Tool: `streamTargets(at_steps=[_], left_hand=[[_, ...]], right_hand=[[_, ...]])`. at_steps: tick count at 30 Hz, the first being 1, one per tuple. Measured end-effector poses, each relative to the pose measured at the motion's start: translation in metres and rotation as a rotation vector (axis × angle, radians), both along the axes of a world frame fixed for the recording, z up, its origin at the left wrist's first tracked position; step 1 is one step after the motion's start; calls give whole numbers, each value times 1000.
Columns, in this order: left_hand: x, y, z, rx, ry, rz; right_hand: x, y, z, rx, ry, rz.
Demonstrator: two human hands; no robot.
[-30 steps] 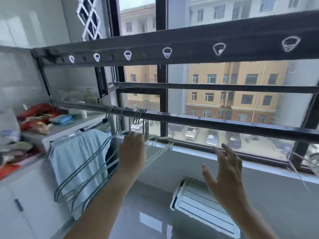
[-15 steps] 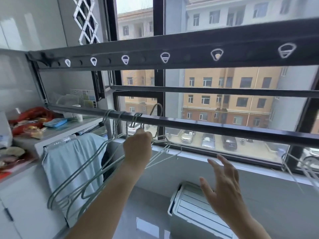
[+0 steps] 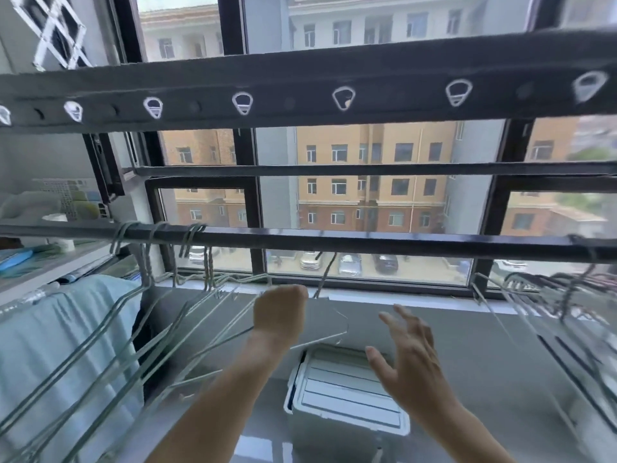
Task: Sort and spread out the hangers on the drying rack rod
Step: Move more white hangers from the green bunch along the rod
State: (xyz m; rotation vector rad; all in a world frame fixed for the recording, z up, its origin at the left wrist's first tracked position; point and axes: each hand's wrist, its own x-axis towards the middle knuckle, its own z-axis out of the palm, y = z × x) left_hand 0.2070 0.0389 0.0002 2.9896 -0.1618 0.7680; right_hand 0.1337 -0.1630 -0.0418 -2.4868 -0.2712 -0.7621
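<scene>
My left hand [image 3: 280,312] clenches one wire hanger [image 3: 323,279] just under the rod [image 3: 367,242], presumably for respacing; my right hand [image 3: 407,359] hovers with fingers released.

A dark-framed window [image 3: 247,195] fills the far wall. Through the glass stand a yellow and brick building [image 3: 377,182] and a paler block [image 3: 384,25] above it, with parked cars [image 3: 350,264] in the street below. A white lidded box [image 3: 347,392] sits on the glossy grey floor [image 3: 260,442] beneath the sill. At left, a pale blue cloth [image 3: 50,345] drapes below a cluttered white shelf [image 3: 50,272]. A white folding lattice [image 3: 53,31] hangs top left.
</scene>
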Motion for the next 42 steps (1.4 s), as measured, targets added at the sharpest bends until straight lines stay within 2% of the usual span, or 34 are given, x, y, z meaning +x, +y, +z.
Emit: streamTargets(at_steps=[11, 14, 16, 18, 22, 28, 33, 38, 42], left_hand=[[-16, -47, 2, -340, -67, -531], [-10, -52, -6, -481, 2, -608], [-4, -53, -14, -542, 93, -673], [-2, -55, -20, -563, 165, -746], [-4, -66, -25, -566, 193, -899], [-6, -102, -14, -528, 160, -990], [-10, -140, 9, -545, 95, -1067], [-18, -177, 27, -615, 68, -1021], [-18, -193, 31, -584, 174, -943]], right_hand=[[17, -47, 24, -30, 259, -99], [8, -49, 23, 31, 373, -60], [0, -46, 20, 67, 370, -26], [-9, -42, 20, 97, 365, -4], [-25, -35, 22, 169, 421, 59], [-43, -47, 35, 269, 311, -10], [-54, -72, 64, 221, 215, -144], [-53, -96, 95, 278, 145, -223], [-39, -110, 104, 227, 197, -313]])
